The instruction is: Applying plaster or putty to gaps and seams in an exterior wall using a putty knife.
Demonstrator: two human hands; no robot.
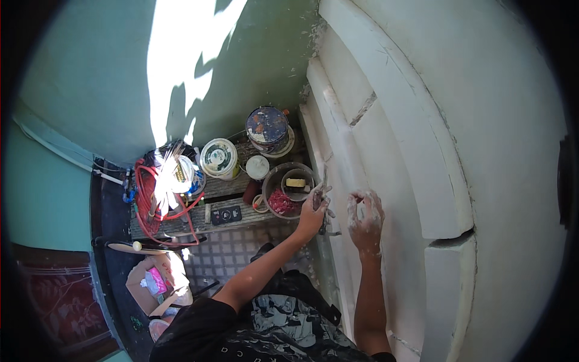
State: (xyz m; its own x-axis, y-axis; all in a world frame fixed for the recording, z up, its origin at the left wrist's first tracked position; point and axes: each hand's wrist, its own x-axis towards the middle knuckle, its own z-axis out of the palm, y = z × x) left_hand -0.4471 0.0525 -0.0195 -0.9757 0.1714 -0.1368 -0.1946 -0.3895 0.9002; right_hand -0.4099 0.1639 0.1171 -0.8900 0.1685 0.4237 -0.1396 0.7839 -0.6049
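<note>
**Hands at a white moulded wall**

Plaster dust coats the right hand [365,216], whose fingers curl loosely, pinched against the white moulding [386,181], gripping nothing visible. The left hand [315,211] is closed around a small putty knife [324,192], blade up, at the moulding's edge. Just left, a round tub [288,192] sits on a wooden plank [229,211] beside paint buckets [268,130].

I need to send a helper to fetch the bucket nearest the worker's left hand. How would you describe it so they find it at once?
Look at the wooden plank below the white moulded wall. At its wall end, just beside the left hand, stands an open grey bucket. Unlike the lidded tubs behind it, it is open, with something red and a small bowl with a yellow sponge inside.
</note>
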